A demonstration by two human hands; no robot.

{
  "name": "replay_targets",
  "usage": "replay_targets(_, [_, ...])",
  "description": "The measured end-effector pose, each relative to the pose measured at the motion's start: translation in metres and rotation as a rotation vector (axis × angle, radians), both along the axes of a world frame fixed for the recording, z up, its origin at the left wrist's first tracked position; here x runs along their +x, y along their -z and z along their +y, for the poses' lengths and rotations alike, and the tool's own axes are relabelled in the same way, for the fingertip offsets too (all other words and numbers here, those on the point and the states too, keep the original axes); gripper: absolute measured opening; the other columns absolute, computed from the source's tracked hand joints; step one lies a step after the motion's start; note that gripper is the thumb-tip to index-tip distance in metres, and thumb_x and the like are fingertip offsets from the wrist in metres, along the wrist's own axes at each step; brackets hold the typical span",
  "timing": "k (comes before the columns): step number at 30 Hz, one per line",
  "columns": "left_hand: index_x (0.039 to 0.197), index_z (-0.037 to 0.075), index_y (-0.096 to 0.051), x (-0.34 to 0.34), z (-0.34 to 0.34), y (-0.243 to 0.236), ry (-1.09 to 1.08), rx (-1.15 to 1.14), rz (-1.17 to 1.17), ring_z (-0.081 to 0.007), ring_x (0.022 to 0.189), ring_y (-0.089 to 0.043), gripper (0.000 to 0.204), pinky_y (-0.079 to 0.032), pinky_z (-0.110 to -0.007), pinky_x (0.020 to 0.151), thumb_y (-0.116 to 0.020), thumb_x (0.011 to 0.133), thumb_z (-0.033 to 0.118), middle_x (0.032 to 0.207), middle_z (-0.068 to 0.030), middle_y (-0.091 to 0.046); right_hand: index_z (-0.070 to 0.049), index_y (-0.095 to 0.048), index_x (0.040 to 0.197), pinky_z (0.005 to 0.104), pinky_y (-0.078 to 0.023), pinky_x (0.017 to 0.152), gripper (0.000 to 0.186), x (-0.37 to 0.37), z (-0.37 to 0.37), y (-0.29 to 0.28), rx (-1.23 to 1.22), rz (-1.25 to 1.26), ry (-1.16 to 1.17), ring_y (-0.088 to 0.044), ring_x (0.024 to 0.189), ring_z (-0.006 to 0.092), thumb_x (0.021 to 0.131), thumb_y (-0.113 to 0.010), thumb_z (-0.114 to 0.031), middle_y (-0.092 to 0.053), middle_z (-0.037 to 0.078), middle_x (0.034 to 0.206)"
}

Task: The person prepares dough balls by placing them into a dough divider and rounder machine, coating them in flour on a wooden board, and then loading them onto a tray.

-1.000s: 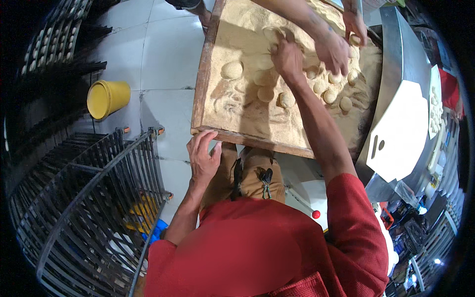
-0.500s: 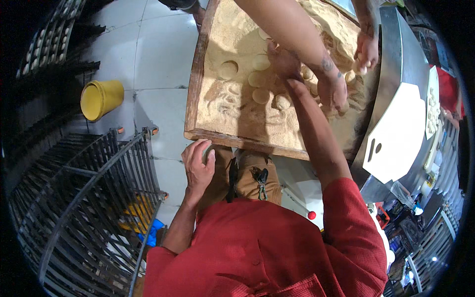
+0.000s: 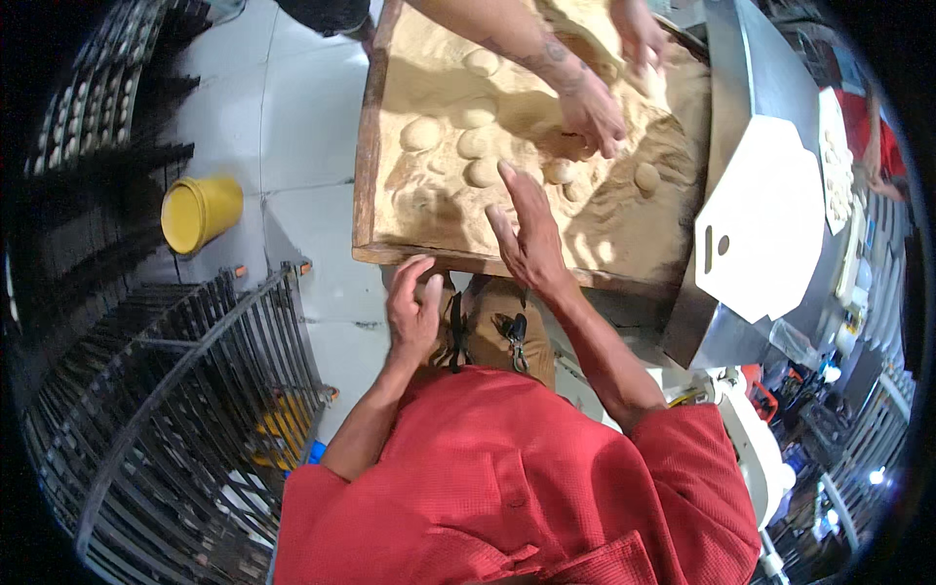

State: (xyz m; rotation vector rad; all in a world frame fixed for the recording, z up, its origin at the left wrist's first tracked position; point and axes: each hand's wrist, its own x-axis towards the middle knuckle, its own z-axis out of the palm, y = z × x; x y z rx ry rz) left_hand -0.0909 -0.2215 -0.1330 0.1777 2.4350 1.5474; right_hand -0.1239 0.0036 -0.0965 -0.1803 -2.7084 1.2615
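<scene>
"Checking the hands, quick; what's the person holding?"

"Nothing, AFAICT; left hand (image 3: 413,310) is loose & half-curled, fingertips at the near edge of the wood-rimmed surface (image 3: 365,175), can't tell if touching; right hand (image 3: 533,244) is spread above that same edge, empty, thumb apart, fingertips just beside the nearest of the dough rounds (image 3: 483,174)."

"And the rounds sit where?"

"On pale flour or meal (image 3: 624,252) inside the rim; flat ones L of centre, plumper balls (image 3: 646,176) at centre & R."

"How'd they handle, d'you reckon?"

"Prob. light, soft, easily dented; dusty outside, so maybe slippy rather than sticky; flat ones could stretch or tear if pinched, so I'd slide fingers under the edge & support from below; balls, cup 'em round the sides."

"Counts, pls?"

"Approx. 5 flat rounds, 3 balls that I can make out; poss. more by the co-worker's hands (image 3: 593,115), 2 of those, can't tell what they hold; also 1 yellow bucket (image 3: 202,214) on the floor to the L & 1 white board (image 3: 770,210) to the R."
</scene>
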Motion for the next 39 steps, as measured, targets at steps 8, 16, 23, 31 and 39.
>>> replay_targets(8, [0.158,0.001,-0.020,-0.024,0.210,-0.115,0.012,0.955,-0.855,-0.0274,0.151,-0.022,0.092,-0.016,-0.041,0.124,-0.025,0.100,0.072,0.162,-0.0170,-0.026,-0.003,-0.033,0.155,0.0456,-0.019,0.123,0.066,0.118,0.077,-0.018,0.048,-0.232,0.091,-0.026,0.150,0.0396,0.105,-0.039,-0.045,-0.035,0.021,0.159])
replay_targets(16, [0.158,0.014,-0.028,0.114,0.167,-0.095,1.043,-0.492,0.643,-0.0403,0.151,-0.020,0.087,-0.014,-0.064,0.119,-0.063,0.089,0.054,0.163,-0.0246,-0.016,0.000,-0.024,0.158,0.0461,-0.014,0.124,0.075,0.170,0.107,-0.159,-1.129,0.052,0.426,-0.025,0.151,0.0320,0.107,-0.028,-0.056,-0.032,0.020,0.161])
replay_targets(23, [0.136,0.007,-0.056,0.152,-0.012,-0.052,0.452,-0.558,0.318,-0.0366,0.140,-0.041,0.067,-0.032,-0.055,0.113,-0.077,0.080,0.038,0.151,-0.0176,-0.046,-0.002,-0.043,0.149,0.0387,-0.034,0.116,0.056,0.230,0.116,-0.268,-0.635,0.377,0.318,-0.047,0.138,0.0276,0.098,-0.059,-0.019,-0.052,0.017,0.146])
replay_targets(31, [0.134,0.001,-0.060,0.203,-0.162,0.001,0.323,-0.590,-0.381,-0.0354,0.122,-0.062,0.063,-0.048,-0.040,0.104,-0.073,0.087,0.041,0.130,-0.0234,-0.064,-0.001,-0.061,0.128,0.0462,-0.046,0.102,0.050,0.312,0.076,-0.123,-0.165,-0.245,0.254,-0.057,0.121,0.0420,0.086,-0.073,-0.027,-0.063,0.024,0.126])
replay_targets(39, [0.136,0.003,-0.059,0.289,-0.356,0.047,0.359,-0.707,-0.533,-0.0295,0.132,-0.054,0.064,-0.042,-0.039,0.111,-0.055,0.096,0.052,0.140,-0.0163,-0.060,-0.006,-0.052,0.089,0.0427,-0.049,0.073,0.016,0.403,0.046,0.010,0.179,-0.418,0.661,-0.060,0.081,0.0397,0.076,-0.061,-0.002,-0.058,0.016,0.080])
